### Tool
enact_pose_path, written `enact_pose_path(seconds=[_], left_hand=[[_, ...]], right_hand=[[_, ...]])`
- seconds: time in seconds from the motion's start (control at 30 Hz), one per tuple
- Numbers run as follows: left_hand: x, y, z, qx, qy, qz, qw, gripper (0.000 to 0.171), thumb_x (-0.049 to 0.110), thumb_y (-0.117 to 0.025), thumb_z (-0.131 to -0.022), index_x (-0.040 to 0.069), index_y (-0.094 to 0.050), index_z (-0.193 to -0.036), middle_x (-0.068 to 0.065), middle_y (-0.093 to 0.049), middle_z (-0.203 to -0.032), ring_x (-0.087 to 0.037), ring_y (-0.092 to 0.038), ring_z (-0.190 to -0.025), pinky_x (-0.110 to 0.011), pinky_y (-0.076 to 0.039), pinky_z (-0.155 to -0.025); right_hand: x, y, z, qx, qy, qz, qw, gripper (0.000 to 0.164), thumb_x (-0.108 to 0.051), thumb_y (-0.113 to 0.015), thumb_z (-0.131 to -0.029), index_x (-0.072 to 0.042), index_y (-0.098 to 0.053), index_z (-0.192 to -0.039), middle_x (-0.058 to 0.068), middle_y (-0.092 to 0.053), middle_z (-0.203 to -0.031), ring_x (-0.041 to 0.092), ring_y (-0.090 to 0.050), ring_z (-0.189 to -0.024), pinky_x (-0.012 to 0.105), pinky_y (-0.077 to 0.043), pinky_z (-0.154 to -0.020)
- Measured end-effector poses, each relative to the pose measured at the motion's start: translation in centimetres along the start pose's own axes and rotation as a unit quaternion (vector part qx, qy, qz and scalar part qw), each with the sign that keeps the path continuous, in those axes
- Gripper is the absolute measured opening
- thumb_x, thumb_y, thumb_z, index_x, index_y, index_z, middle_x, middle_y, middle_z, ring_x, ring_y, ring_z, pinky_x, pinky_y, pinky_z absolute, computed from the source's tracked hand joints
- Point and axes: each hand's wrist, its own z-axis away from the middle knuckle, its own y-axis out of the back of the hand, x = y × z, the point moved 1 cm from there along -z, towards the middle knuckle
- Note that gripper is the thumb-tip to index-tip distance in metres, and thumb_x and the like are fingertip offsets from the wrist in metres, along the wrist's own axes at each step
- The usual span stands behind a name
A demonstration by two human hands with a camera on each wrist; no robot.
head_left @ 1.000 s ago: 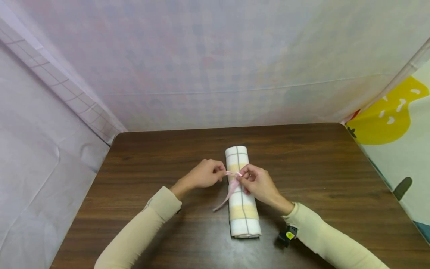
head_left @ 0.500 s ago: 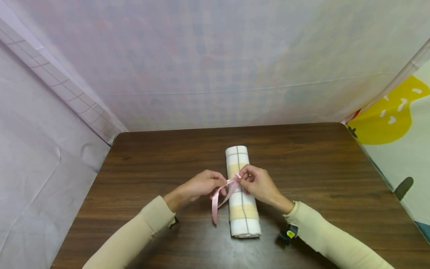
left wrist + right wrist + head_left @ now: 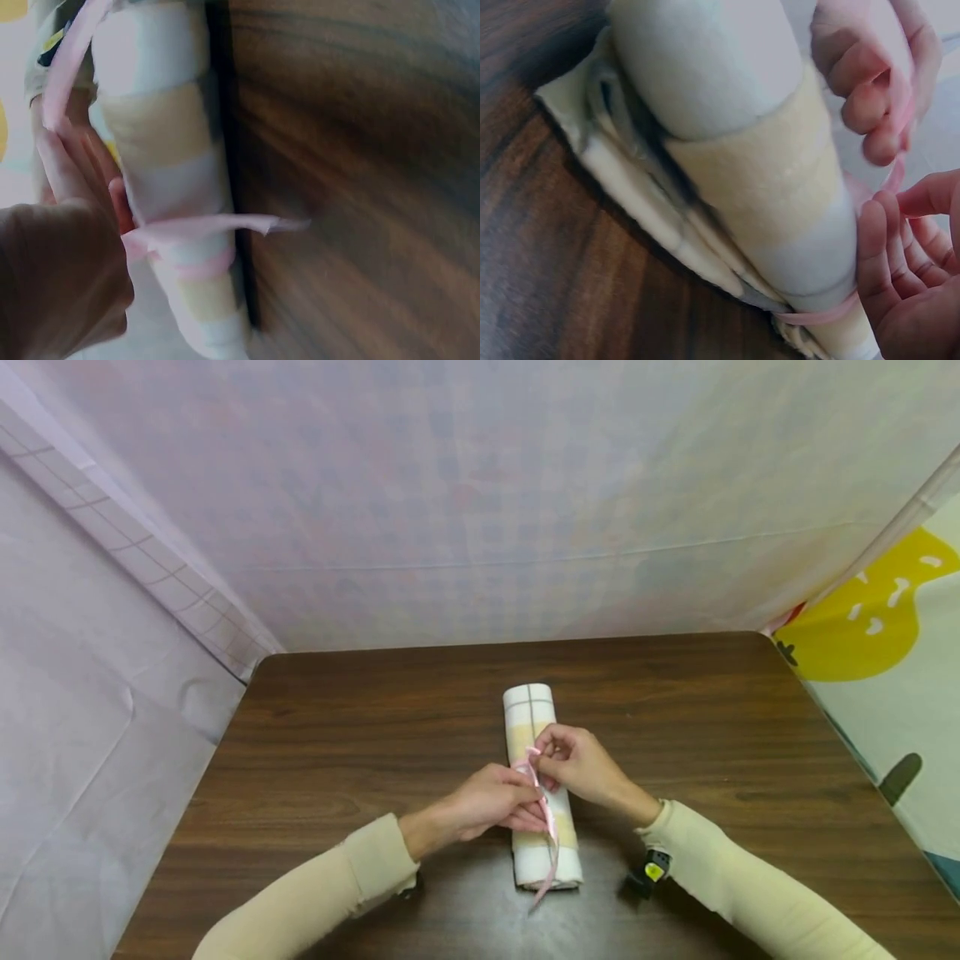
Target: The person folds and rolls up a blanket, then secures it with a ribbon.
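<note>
A rolled towel (image 3: 528, 703), white with yellow bands and thin grey lines, lies lengthwise on the table. Around its middle runs a pink ribbon (image 3: 826, 315), with loose ends above the roll. My left hand (image 3: 491, 800) pinches one length of the ribbon (image 3: 551, 831), which trails past the roll's near end. Just beyond it, my right hand (image 3: 583, 768) pinches the ribbon close to the crossing on top of the roll. Another tail (image 3: 217, 223) sticks out over the roll's side in the left wrist view. Fingers hide most of the crossing.
The dark wooden table (image 3: 337, 718) reaches to a pale checked curtain (image 3: 465, 510) behind it. White sheeting (image 3: 90, 693) hangs at the left, and a printed cloth with a yellow shape (image 3: 862, 618) at the right. Loose towel edges (image 3: 652, 202) show along one side of the roll.
My left hand has moved from the roll's left side to over the roll and nearer me, bringing the ribbon length along the top. My right hand has stayed near the crossing.
</note>
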Motion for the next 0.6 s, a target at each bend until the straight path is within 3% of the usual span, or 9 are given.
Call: enact_pose_path(seconds=[0.17,0.33,0.47,0.6], left_hand=[[-0.3,-1.3,-0.6,0.012,-0.007,0.042,0.999,0.022,-0.005,-0.051,-0.097,-0.02,-0.062,-0.109,-0.021,-0.069,-0.079,-0.028,-0.073,-0.079,-0.037,-0.059,-0.079],[-0.5,-2.9,-0.8,-0.001,-0.01,0.06,0.9981,0.021,-0.005,-0.048,-0.098,-0.02,-0.061,-0.104,-0.035,-0.068,-0.089,-0.042,-0.071,-0.091,-0.038,-0.059,-0.081],[-0.8,-3.6,-0.9,-0.03,-0.019,0.065,0.9973,0.023,-0.003,-0.045,-0.1,-0.02,-0.06,-0.107,-0.041,-0.065,-0.1,-0.048,-0.067,-0.099,-0.04,-0.058,-0.083],[-1.2,-3.9,-1.0,-0.086,-0.004,0.055,0.9948,0.031,0.001,-0.04,-0.103,-0.021,-0.055,-0.118,-0.041,-0.062,-0.111,-0.049,-0.063,-0.107,-0.04,-0.056,-0.087]], right_hand=[[0.0,0.3,-0.3,-0.008,-0.004,0.016,1.0,0.008,-0.002,-0.069,-0.089,0.0,-0.062,-0.087,0.01,-0.064,-0.072,0.013,-0.058,-0.052,0.031,-0.053,-0.048],[-0.1,0.5,-0.5,-0.015,0.004,0.03,0.999,0.008,-0.002,-0.07,-0.088,-0.003,-0.063,-0.084,0.005,-0.062,-0.072,0.01,-0.056,-0.053,0.026,-0.049,-0.049],[-0.2,0.6,-0.5,-0.025,0.017,0.036,0.999,0.008,0.0,-0.07,-0.086,-0.003,-0.064,-0.083,0.004,-0.062,-0.074,0.009,-0.056,-0.056,0.021,-0.046,-0.05],[-0.3,1.0,-0.5,-0.035,0.025,0.051,0.998,0.01,-0.002,-0.072,-0.086,-0.006,-0.063,-0.082,0.003,-0.061,-0.073,0.007,-0.054,-0.056,0.02,-0.043,-0.051]])
